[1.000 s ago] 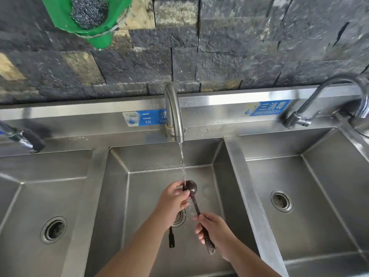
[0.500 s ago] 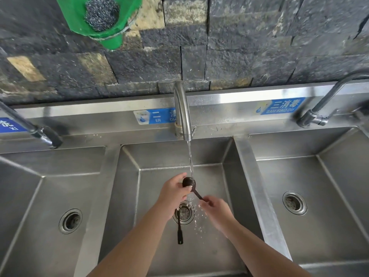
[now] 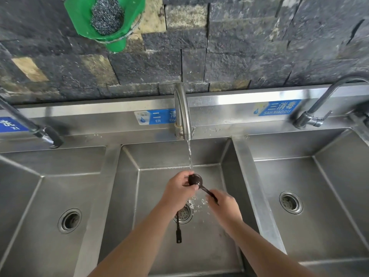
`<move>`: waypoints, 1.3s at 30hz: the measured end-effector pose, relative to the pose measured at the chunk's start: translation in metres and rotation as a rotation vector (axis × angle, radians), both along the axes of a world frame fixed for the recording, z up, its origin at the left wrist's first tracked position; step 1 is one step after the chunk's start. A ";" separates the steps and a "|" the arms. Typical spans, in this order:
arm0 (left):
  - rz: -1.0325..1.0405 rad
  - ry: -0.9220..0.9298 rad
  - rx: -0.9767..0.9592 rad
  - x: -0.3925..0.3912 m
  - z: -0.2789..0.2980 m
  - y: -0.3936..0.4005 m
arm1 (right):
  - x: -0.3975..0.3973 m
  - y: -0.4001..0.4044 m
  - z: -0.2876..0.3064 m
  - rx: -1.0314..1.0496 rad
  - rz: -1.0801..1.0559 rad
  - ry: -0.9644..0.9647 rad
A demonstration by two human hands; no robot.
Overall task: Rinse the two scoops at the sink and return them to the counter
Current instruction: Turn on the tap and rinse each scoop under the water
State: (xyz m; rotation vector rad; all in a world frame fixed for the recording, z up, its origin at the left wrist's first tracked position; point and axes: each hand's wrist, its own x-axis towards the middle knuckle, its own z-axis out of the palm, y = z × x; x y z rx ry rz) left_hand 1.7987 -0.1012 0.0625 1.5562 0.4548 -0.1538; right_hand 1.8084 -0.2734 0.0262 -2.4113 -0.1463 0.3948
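Over the middle basin [image 3: 225, 156] of the steel sink, both my forearms reach in from the bottom of the view and meet under the running water [image 3: 189, 154]. My left hand [image 3: 178, 188] is curled around the bowl of a dark scoop [image 3: 195, 179], fingers wrapped over its far side and thumb beneath, holding it right where the stream lands. My right hand [image 3: 224, 203] is closed on the scoop's thin handle, which slants down and to the right from the bowl into my grip (this hand is a little blurred, so I cannot make out each finger). Water splashes between my two wrists, just above the drain [image 3: 184, 213].

The second scoop [image 3: 178, 233] hangs below my left hand; only its dark handle shows, pointing down over the basin floor next to the drain, its upper end hidden behind my hand, so I cannot tell exactly how it is held.

Counting what is here: two scoops, three basins side by side, three drains, and three faucets, with only the middle faucet [image 3: 182, 110] running. Three blue labels sit on the back ledge, one behind each basin. On the dark stone wall [image 3: 259, 47] above hangs one green holder [image 3: 79, 19] with one steel wool scrubber [image 3: 106, 16] in it.
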 end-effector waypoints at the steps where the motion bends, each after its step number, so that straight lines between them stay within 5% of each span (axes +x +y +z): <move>1: 0.006 -0.008 -0.023 0.001 0.001 -0.002 | -0.004 -0.008 0.000 -0.015 -0.021 -0.013; 6: 0.127 0.021 -0.298 0.003 0.008 0.011 | -0.008 -0.040 0.001 0.006 -0.175 0.042; 14: 0.345 -0.007 -0.431 -0.009 0.013 0.054 | 0.019 -0.006 0.003 0.937 -0.505 0.440; 20: 0.435 -0.015 -0.451 -0.023 0.021 0.079 | 0.026 0.033 0.023 1.288 -0.636 0.590; 31: 0.572 -0.113 -0.422 -0.046 0.016 0.117 | 0.018 0.066 0.038 1.249 -0.409 0.633; 39: 0.409 0.020 -0.212 -0.027 0.010 0.078 | 0.019 0.016 0.040 0.849 -0.445 0.413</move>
